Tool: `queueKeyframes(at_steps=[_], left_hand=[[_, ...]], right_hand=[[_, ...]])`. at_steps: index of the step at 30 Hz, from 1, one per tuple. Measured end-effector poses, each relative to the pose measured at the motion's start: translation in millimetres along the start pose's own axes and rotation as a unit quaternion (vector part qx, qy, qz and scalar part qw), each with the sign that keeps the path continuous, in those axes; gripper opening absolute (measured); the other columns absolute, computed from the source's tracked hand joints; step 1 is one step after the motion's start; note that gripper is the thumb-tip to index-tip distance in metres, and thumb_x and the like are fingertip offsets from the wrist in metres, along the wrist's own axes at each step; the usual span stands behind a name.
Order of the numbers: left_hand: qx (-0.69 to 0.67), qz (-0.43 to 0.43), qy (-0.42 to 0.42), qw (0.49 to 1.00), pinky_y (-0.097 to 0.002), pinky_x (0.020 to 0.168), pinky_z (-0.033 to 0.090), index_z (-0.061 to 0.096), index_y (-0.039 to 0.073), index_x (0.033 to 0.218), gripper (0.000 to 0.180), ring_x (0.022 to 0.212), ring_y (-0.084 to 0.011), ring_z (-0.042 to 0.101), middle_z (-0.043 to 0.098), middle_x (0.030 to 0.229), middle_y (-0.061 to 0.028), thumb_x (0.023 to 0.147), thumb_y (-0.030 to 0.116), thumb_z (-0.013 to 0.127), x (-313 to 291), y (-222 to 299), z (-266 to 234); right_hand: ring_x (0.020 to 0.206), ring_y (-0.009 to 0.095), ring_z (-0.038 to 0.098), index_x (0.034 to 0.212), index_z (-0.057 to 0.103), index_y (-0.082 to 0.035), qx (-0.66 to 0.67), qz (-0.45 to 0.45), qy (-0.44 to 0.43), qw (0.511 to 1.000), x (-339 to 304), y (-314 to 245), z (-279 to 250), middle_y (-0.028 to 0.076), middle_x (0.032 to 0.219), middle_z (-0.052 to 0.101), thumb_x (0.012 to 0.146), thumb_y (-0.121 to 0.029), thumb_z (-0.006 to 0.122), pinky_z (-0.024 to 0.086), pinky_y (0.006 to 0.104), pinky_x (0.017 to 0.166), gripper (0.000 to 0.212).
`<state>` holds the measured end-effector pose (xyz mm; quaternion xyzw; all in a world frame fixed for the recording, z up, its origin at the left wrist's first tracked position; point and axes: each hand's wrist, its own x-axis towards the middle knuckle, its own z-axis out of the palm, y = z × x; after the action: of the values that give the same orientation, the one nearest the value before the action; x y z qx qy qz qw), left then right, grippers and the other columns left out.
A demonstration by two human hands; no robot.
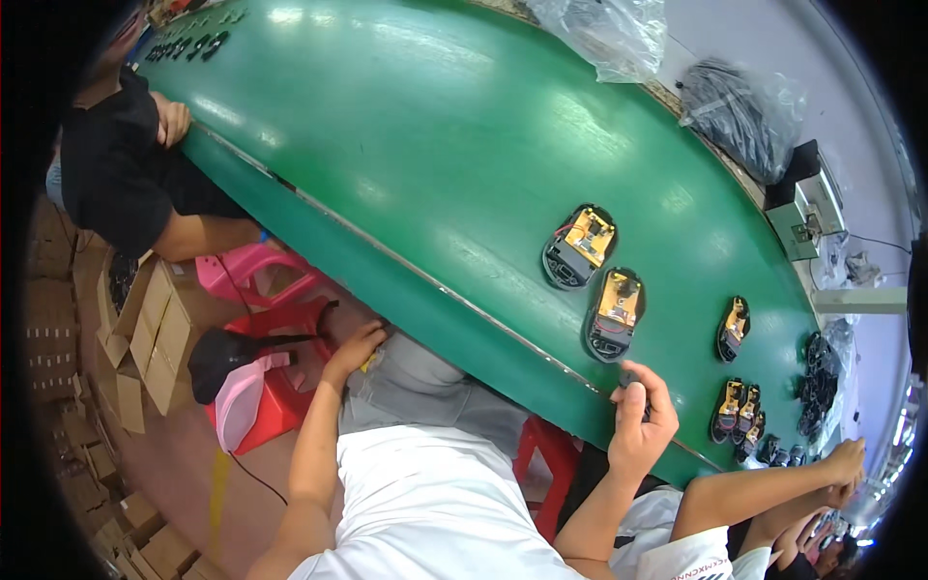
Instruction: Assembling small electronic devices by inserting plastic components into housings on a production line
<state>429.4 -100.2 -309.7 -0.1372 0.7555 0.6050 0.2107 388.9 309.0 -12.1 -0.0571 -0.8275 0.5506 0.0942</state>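
My right hand [643, 425] is raised over the near edge of the green table, thumb and forefinger pinching a small dark part [628, 376]. Its kind is too small to make out. Just beyond those fingers lies a computer mouse [615, 311] without its top cover, its yellow circuit board showing. A second uncovered mouse [580, 245] sits behind it, slightly to the left. My left hand [358, 350] rests on my grey-clad thigh below the table edge, fingers laid out. A small yellow patch shows beside that hand.
Several more uncovered mice [732, 329] and a heap of black cables [819, 387] lie at the right. A co-worker's arm [773, 493] reaches in there. Another person [116, 164] leans on the table at far left. Stools [253, 425] and cartons [159, 333] stand at left.
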Motion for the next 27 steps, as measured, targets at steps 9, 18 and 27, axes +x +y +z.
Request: queueKeyframes(at_steps=[9,18,27], left_hand=[[0.268,0.019,0.062,0.961,-0.0410,0.087,0.050,0.069,-0.001,0.105,0.038,0.095,-0.0384,0.067,0.070,0.102,-0.0216,0.096,0.034,0.056,-21.5,74.9,2.9],[-0.156,0.326,-0.028,0.932,-0.0327,0.051,0.043,0.069,0.001,0.063,0.078,0.050,-0.0248,0.058,0.065,0.057,-0.0108,0.106,0.055,0.033,-104.7,210.9,-48.0],[-0.216,0.276,-0.275,0.895,-0.0429,0.072,0.054,0.071,-0.011,0.075,0.111,0.071,-0.0370,0.067,0.069,0.074,-0.0272,0.095,0.079,0.009,-75.9,243.0,-16.5]], right_hand=[[0.070,0.009,0.060,0.109,0.072,0.002,0.004,-0.007,-0.006,1.000,2.1,-3.9,3.3,0.004,0.082,0.067,0.097,-0.012,0.064,0.048,0.0240,0.067,0.019],[0.070,0.010,0.059,0.109,0.071,0.003,-0.015,-0.016,-0.009,1.000,2.4,-3.9,6.1,0.005,0.080,0.065,0.096,-0.010,0.066,0.047,0.0249,0.066,0.019],[0.067,0.012,0.055,0.107,0.072,0.002,-0.013,-0.046,-0.001,0.999,4.3,-3.4,10.0,0.007,0.077,0.063,0.092,-0.006,0.068,0.046,0.0261,0.065,0.017]])
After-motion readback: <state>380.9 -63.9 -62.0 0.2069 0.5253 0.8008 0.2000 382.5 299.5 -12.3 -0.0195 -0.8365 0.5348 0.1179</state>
